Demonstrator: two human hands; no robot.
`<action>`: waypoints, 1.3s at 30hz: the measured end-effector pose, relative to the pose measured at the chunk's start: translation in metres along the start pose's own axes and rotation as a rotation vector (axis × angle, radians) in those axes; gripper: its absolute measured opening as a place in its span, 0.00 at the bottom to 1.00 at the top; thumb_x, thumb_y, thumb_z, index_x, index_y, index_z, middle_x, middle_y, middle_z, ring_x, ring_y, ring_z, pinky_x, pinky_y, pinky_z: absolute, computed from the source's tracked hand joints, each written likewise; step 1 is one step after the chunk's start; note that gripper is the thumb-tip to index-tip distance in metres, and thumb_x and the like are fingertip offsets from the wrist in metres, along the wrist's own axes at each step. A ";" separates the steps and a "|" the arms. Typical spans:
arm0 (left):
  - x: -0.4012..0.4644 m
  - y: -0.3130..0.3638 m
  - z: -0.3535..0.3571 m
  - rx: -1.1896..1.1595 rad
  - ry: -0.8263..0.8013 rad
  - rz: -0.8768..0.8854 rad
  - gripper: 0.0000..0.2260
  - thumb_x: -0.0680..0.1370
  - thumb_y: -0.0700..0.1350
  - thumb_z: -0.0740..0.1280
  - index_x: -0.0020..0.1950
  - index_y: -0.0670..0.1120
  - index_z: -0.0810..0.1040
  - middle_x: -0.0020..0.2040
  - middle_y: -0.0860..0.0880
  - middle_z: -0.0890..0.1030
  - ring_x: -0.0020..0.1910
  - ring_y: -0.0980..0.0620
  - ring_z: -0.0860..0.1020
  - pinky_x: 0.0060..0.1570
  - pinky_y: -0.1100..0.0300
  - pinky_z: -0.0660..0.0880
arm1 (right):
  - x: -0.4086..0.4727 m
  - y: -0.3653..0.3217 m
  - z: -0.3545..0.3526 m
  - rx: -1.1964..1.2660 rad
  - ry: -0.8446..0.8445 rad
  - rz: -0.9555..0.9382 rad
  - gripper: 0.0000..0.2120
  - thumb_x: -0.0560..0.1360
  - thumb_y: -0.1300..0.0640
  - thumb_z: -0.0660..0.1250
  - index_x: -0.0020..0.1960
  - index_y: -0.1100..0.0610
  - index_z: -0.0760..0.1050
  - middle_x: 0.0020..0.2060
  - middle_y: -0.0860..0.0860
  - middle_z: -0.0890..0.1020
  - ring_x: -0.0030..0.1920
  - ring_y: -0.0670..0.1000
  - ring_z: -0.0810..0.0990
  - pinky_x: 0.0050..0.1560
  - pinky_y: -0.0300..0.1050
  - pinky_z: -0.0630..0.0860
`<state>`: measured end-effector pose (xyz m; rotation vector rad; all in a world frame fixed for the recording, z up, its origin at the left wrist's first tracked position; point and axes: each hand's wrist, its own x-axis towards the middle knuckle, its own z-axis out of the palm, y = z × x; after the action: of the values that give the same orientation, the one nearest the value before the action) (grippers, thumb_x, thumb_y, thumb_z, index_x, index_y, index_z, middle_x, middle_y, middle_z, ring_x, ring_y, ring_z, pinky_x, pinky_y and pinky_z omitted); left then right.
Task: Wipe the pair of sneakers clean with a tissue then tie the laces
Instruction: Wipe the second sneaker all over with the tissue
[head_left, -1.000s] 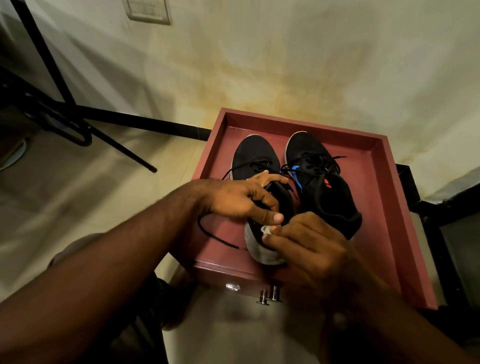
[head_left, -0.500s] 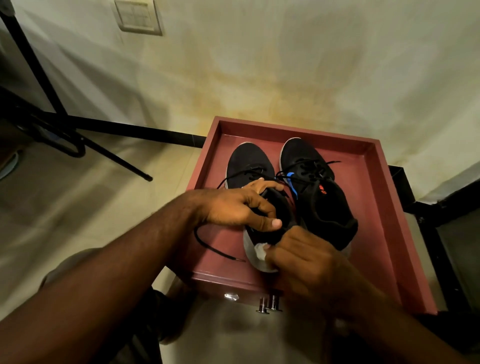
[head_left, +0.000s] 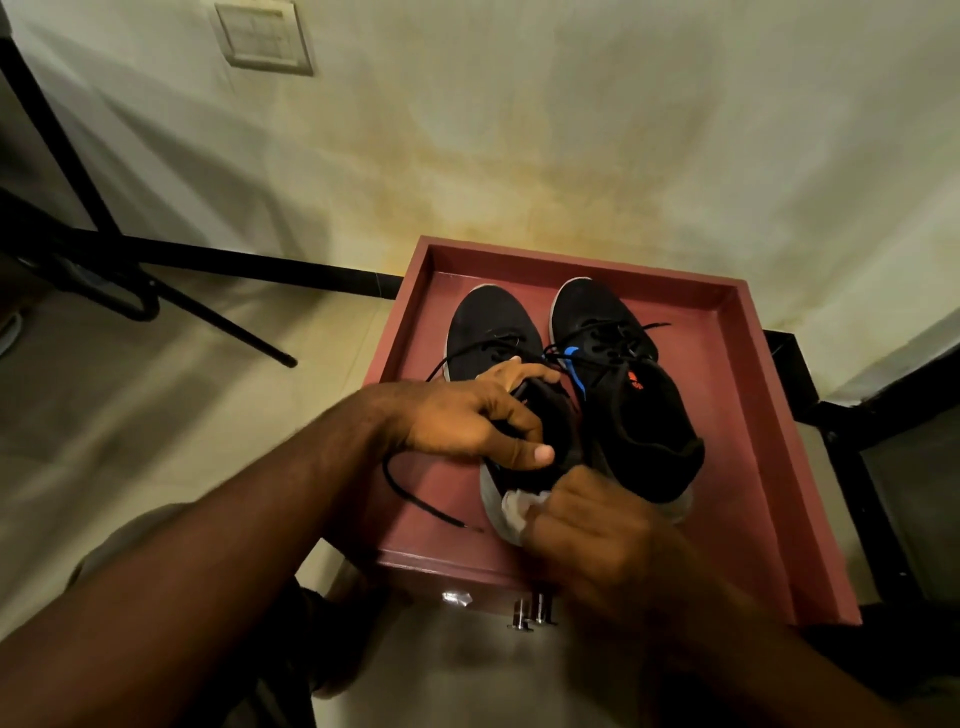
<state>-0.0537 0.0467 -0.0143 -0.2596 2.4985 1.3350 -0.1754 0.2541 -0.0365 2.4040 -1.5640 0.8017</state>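
Sneakers (head_left: 613, 384) in red tray (head_left: 753, 415)

Close head view, steeply down onto tray (head_left: 769, 426)

You have two black sneakers side by side, toes pointing away from you. The left sneaker (head_left: 493, 332) has a white sole edge, and one loose black lace (head_left: 415, 499) trails off its near-left side. A crumpled white tissue (head_left: 519, 506) lies against its grey heel. The right sneaker (head_left: 623, 384) shows a blue strip, an orange mark and untied laces.
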 end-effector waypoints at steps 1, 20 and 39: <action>0.000 -0.002 0.001 0.005 0.004 0.007 0.11 0.79 0.60 0.69 0.45 0.54 0.84 0.78 0.63 0.58 0.83 0.57 0.44 0.79 0.38 0.52 | -0.001 -0.002 0.002 -0.014 -0.038 -0.032 0.15 0.86 0.62 0.61 0.46 0.64 0.84 0.38 0.53 0.80 0.39 0.53 0.74 0.42 0.46 0.74; 0.001 0.002 0.000 -0.016 0.019 0.037 0.10 0.78 0.64 0.68 0.42 0.61 0.83 0.72 0.63 0.65 0.84 0.50 0.45 0.78 0.34 0.54 | 0.002 0.001 0.001 -0.054 -0.017 -0.036 0.13 0.85 0.62 0.64 0.44 0.62 0.83 0.38 0.53 0.79 0.39 0.53 0.74 0.43 0.47 0.76; 0.020 0.015 0.016 0.143 0.672 0.229 0.25 0.87 0.54 0.53 0.40 0.46 0.84 0.49 0.51 0.84 0.59 0.54 0.80 0.74 0.57 0.64 | 0.006 0.033 -0.040 1.526 0.731 0.992 0.10 0.75 0.61 0.68 0.54 0.57 0.84 0.49 0.58 0.86 0.45 0.51 0.83 0.45 0.37 0.81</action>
<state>-0.0738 0.0683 -0.0174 -0.4649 3.2503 1.2966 -0.2165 0.2515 -0.0046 0.8769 -1.9120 3.4256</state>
